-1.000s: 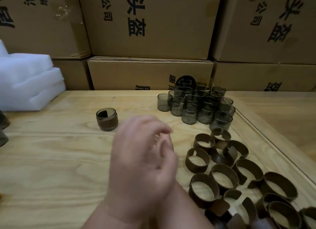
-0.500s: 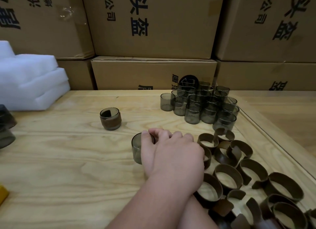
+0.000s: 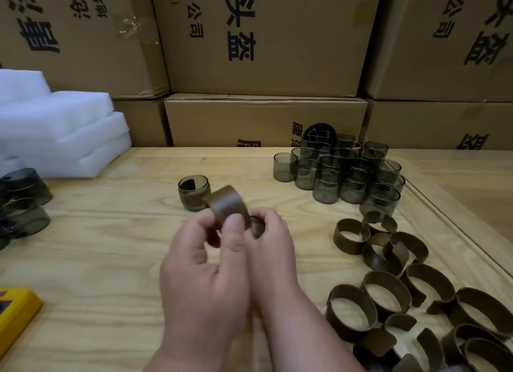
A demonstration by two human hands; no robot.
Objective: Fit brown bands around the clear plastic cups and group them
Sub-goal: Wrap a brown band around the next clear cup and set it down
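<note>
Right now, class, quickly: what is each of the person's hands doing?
Left hand: holding, thumb and fingers pinching the brown band.
Right hand: holding, fingers curled round a cup that is mostly hidden.

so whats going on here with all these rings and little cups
A person is fitting brown bands onto clear plastic cups at a wooden table. The left hand pinches a brown band, while the right hand holds what looks like a cup, mostly hidden. One banded cup stands finished just behind. Bare cups wait clustered at the back right, and loose bands lie scattered on the right.
</note>
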